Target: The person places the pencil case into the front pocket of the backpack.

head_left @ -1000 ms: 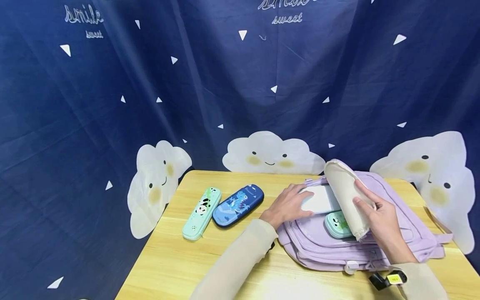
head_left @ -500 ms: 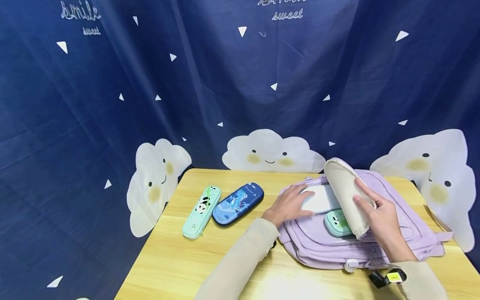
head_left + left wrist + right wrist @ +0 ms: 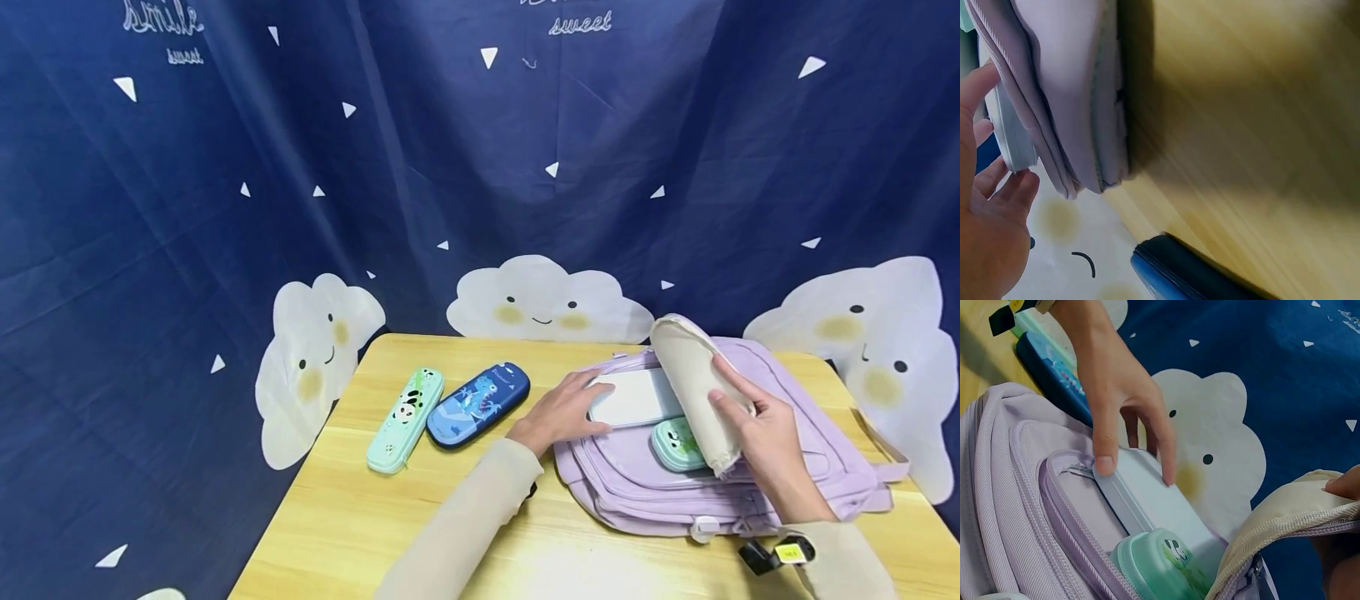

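Note:
A lilac backpack lies on the table with its front pocket unzipped. My right hand pinches the pocket's cream-lined flap and holds it raised. My left hand grips the outer end of a flat white case, thumb on one side and fingers on the other. In the right wrist view the white case lies partly in the pocket, its end sticking out past the opening. Beside it in the pocket sits a mint-green panda pencil case, partly hidden by the flap.
Left of the backpack, a blue dinosaur pencil case and a mint-green panda pencil case lie on the wooden table. A dark blue curtain with white clouds hangs behind the table.
My left hand has shifted slightly left, and the white case has slid a little out of the pocket with it. The right hand keeps the flap up as before.

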`<state>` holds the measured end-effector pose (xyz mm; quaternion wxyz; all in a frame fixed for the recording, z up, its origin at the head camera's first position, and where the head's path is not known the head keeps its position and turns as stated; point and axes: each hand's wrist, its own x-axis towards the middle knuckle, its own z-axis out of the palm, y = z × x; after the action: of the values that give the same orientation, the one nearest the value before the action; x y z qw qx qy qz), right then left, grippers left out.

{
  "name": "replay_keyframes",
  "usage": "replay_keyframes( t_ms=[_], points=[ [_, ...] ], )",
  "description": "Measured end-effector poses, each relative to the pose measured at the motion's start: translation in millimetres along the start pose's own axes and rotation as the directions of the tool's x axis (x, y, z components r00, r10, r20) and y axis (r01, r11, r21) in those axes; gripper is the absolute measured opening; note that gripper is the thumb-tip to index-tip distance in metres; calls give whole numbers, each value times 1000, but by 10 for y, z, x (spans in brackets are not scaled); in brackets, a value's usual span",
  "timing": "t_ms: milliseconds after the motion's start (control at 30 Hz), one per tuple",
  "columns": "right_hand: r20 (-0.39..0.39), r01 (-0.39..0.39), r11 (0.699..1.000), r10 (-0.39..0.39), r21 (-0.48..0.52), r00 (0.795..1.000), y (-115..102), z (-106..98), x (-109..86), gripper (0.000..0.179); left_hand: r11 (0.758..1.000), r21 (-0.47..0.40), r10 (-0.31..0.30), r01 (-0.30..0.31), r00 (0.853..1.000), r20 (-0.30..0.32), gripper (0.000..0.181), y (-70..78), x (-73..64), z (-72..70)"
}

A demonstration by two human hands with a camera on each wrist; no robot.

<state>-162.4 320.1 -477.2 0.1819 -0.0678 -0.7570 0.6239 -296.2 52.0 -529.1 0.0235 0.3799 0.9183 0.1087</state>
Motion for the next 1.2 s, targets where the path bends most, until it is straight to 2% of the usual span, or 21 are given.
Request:
replay_keyframes(
  t_ms=[133, 333, 567, 667, 933, 1200],
  points=[
    [2, 2, 1000, -2, 15, 1000, 4, -4, -1, 56, 1000, -19, -12, 13, 1000, 6, 75, -50, -63, 17],
    [4, -3, 997, 2, 80, 1000, 23, -8, -2, 56, 999, -46, -17, 16, 999, -35, 76, -103, -143, 48],
    [-5, -2, 999, 2, 33, 1000, 35, -14, 16, 56, 997, -63, -54, 49, 996, -74, 78, -131, -203, 72],
    [-2, -4, 998, 4, 58, 1000, 40, -11, 15, 56, 996, -68, -64, 58, 993, -100, 78, -142, -222, 92],
    [4, 0, 998, -1, 61, 1000, 44, -10, 18, 56, 998, -54, -52, 45, 987, -152, 73, -145, -219, 163],
    [26, 5, 996, -7, 91, 1000, 37, 6, 4, 56, 998, -24, -59, 56, 984, -167, 70, 3, -122, 200]
  ],
)
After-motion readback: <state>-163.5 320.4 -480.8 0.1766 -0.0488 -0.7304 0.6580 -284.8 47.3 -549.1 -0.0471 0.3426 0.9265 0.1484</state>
